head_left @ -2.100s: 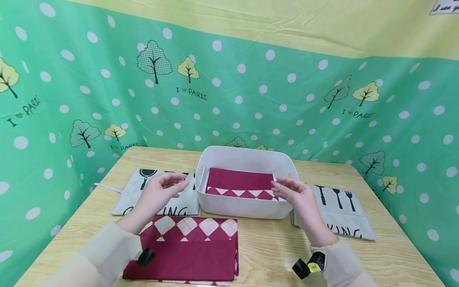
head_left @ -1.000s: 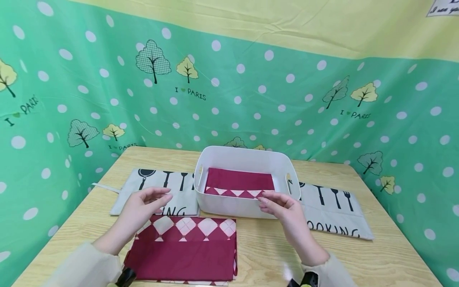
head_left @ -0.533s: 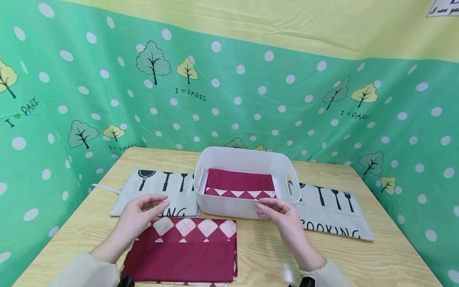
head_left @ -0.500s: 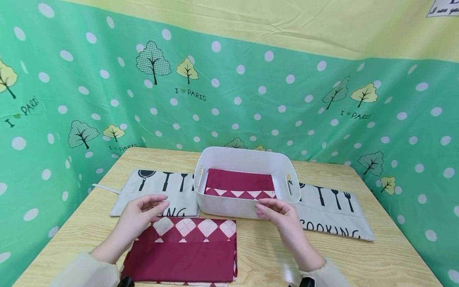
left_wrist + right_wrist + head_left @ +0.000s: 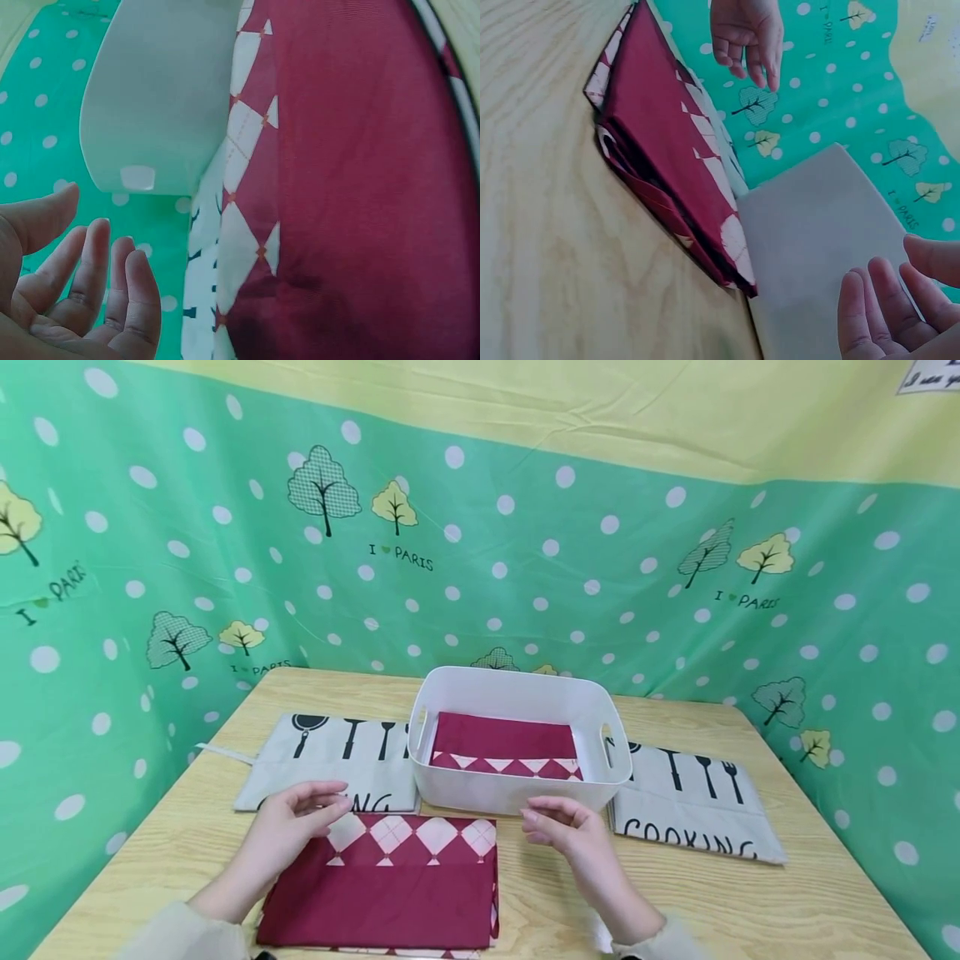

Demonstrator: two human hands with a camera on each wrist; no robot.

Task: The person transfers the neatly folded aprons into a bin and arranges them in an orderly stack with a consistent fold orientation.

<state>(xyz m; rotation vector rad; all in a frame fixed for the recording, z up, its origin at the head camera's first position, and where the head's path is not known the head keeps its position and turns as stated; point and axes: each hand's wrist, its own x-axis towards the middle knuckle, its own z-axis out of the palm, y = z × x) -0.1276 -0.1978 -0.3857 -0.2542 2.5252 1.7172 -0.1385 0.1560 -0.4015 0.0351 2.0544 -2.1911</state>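
Note:
A folded maroon cloth [image 5: 390, 885] with a band of white diamonds lies at the near edge of the table; it also shows as the maroon cloth [image 5: 352, 180] and maroon cloth [image 5: 667, 165]. My left hand [image 5: 296, 818] hovers over its far left corner, fingers loosely curved, holding nothing. My right hand [image 5: 562, 828] hangs just beyond its far right corner, in front of the white plastic bin [image 5: 517, 793], also empty. A second folded maroon cloth [image 5: 504, 745] lies inside the bin.
Two grey folded cloths printed with black utensils lie flat, one left of the bin [image 5: 330, 760] and one right of it [image 5: 697, 814]. The wooden table [image 5: 750, 893] is walled by green dotted fabric [image 5: 525, 568] on three sides.
Both hands have drawn back from the bin toward me and lowered, ending at the far corners of the near maroon cloth. The cloths and bin have not moved.

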